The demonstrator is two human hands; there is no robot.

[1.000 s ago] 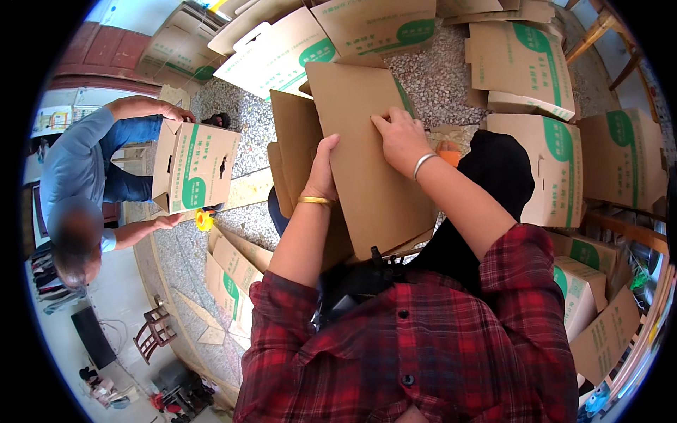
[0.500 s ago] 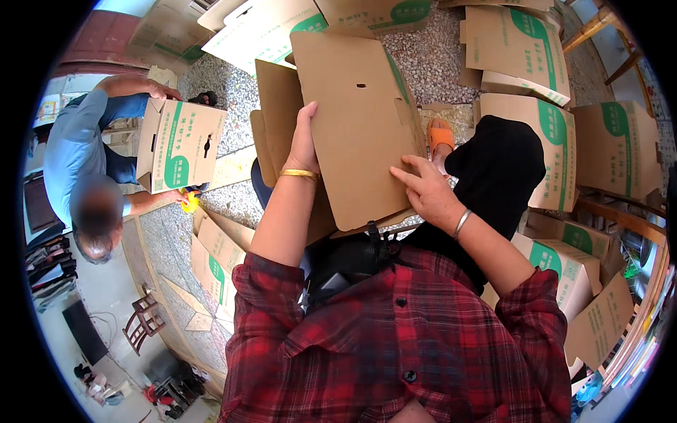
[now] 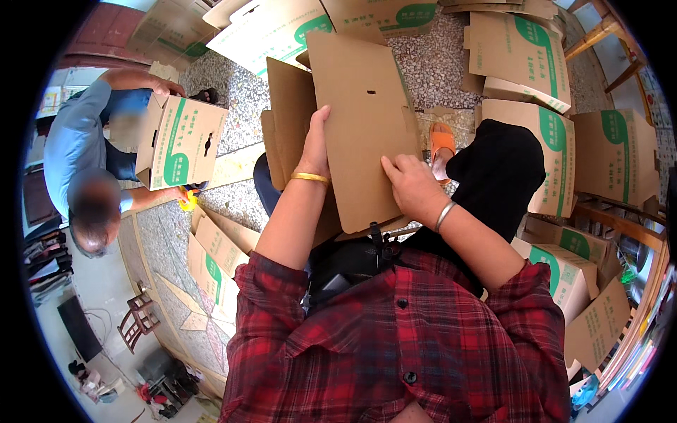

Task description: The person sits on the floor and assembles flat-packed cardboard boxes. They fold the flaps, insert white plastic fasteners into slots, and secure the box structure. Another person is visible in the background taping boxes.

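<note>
Flat brown cardboard panel (image 3: 363,120) held upright before chest, long axis running away from person. Left hand (image 3: 315,144) grips its left edge, fingers wrapped behind. Right hand (image 3: 409,185) pressed flat on lower right face, fingers spread, nearer body. Printed cartons (image 3: 525,53) lie on floor beyond.

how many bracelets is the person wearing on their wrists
2. A gold bangle sits on the left wrist, just below the left hand gripping the brown cardboard sheet. A silver bangle sits on the right wrist, below the right hand pressed on that sheet.
</note>
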